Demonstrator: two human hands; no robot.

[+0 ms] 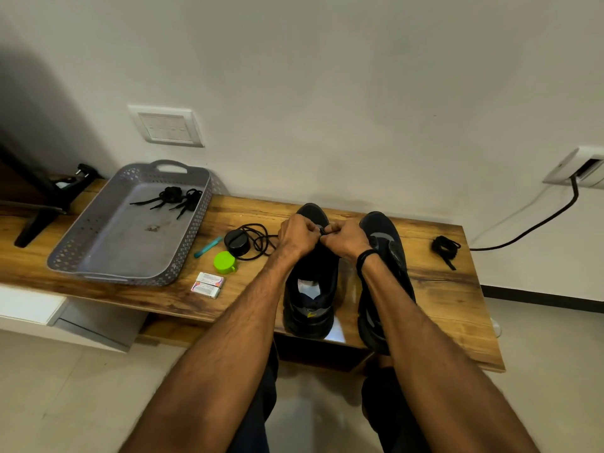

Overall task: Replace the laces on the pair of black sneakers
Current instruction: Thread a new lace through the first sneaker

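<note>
The wooden counter (434,289) before me runs along the wall. Directly on it, from my left:

- a black stand foot (36,223)
- a grey perforated basket (108,277)
- a teal stick (208,247)
- a green cap (224,262)
- two small white boxes (208,284), side by side
- a black round disc (237,242), touching a loose black lace (253,226) lying in coils

Right of centre stand the left sneaker (310,308) and right sneaker (385,243), toes toward the wall. A bundled black lace (444,248) lies at my far right, well apart.
</note>
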